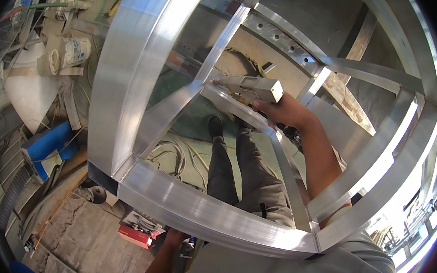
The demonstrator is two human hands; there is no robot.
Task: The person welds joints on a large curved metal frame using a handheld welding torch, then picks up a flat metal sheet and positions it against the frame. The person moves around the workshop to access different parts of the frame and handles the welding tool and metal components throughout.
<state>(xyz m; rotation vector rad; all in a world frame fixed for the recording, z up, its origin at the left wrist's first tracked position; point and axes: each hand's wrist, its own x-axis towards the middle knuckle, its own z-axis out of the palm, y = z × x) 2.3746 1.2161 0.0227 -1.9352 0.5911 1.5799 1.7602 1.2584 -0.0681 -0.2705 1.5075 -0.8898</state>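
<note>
The boxy tool point(256, 87) was near the middle of the picture, over a short bar point(238, 108) of the metal framework point(209, 203). From my remote view, the right hand point(282, 112) was curled below its pale end, gripping it as far as I could judge. The left hand point(174, 238) was at the lower edge, partly hidden by the framework; I couldn't tell whether it was open or closed. I judged that a loose grip could let the tool skid off the narrow bar and drop toward the shoe point(215, 127). The right forearm point(319, 158) was close beside a slanting bar point(289, 174), so a sideways jerk could scrape it on the edge. Coiled cables point(176, 159) near the legs point(258, 169) could snag a step. I saw open room below the tool, around the legs, and through the gap at upper right.
</note>
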